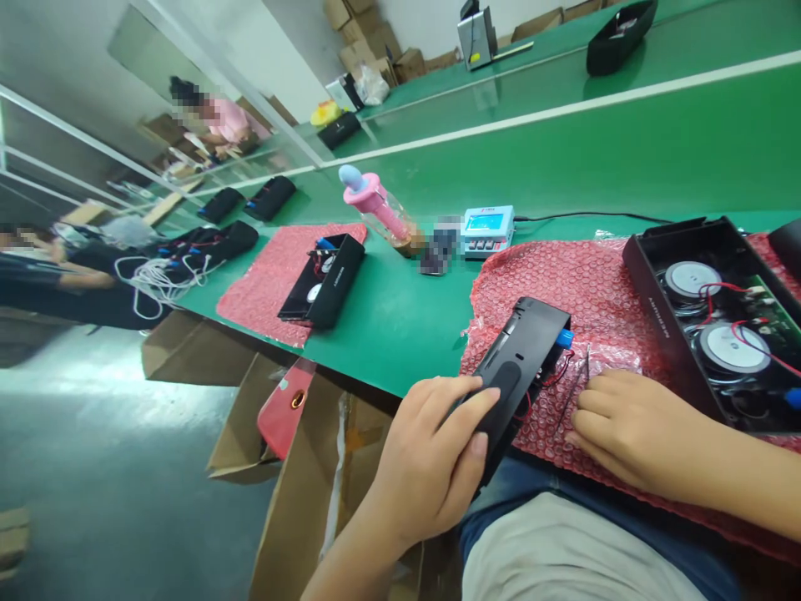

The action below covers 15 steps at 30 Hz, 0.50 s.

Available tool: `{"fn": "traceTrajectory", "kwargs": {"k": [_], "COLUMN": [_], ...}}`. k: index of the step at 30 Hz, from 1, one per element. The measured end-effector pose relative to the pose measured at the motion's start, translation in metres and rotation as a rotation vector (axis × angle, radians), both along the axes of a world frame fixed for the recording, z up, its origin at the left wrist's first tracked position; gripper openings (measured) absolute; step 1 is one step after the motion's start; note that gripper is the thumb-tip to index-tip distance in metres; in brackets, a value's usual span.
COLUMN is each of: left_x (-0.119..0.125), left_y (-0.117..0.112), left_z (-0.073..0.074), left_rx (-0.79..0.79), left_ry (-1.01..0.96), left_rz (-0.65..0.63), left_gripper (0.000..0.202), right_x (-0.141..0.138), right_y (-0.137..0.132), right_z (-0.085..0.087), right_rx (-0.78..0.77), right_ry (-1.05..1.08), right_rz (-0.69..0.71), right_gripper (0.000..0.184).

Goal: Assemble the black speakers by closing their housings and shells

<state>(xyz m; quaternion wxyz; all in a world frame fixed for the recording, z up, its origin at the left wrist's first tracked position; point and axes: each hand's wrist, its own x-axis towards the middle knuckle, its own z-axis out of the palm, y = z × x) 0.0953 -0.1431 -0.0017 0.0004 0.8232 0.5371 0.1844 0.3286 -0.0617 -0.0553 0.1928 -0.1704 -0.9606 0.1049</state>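
Observation:
My left hand (431,455) is wrapped round the near end of a black speaker housing part (522,355) that lies tilted on red bubble wrap (556,275). A blue connector (564,338) and red wires stick out of its right side. My right hand (626,430) rests on the bubble wrap beside it, fingers curled, with thin black tweezers (579,388) under the fingertips. To the right lies an open black speaker case (713,309) with two round drivers and a green circuit board.
On the green bench stand a pink bottle (379,209), a small blue-screened device (488,227) with a cable, and another open speaker (325,280) on red wrap. Cardboard boxes (300,467) sit below the bench edge. Other people work at the far left.

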Motion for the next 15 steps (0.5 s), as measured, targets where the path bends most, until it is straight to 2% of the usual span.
{"fn": "traceTrajectory", "kwargs": {"k": [3, 8, 15], "left_x": [0.002, 0.004, 0.007], "left_y": [0.007, 0.015, 0.015], "left_z": [0.000, -0.006, -0.004], "left_rx": [-0.051, -0.199, -0.201], "left_ry": [0.063, 0.125, 0.154], "left_rz": [-0.003, -0.004, 0.002], "left_gripper": [0.043, 0.050, 0.050], "right_x": [0.000, 0.000, -0.002], "right_y": [0.000, 0.002, 0.007], "right_z": [-0.001, -0.003, -0.010], "right_rx": [0.010, 0.034, 0.037], "right_ry": [-0.032, -0.074, -0.158], "right_rz": [-0.014, -0.027, -0.077], "right_gripper": [0.020, 0.016, 0.014]}}
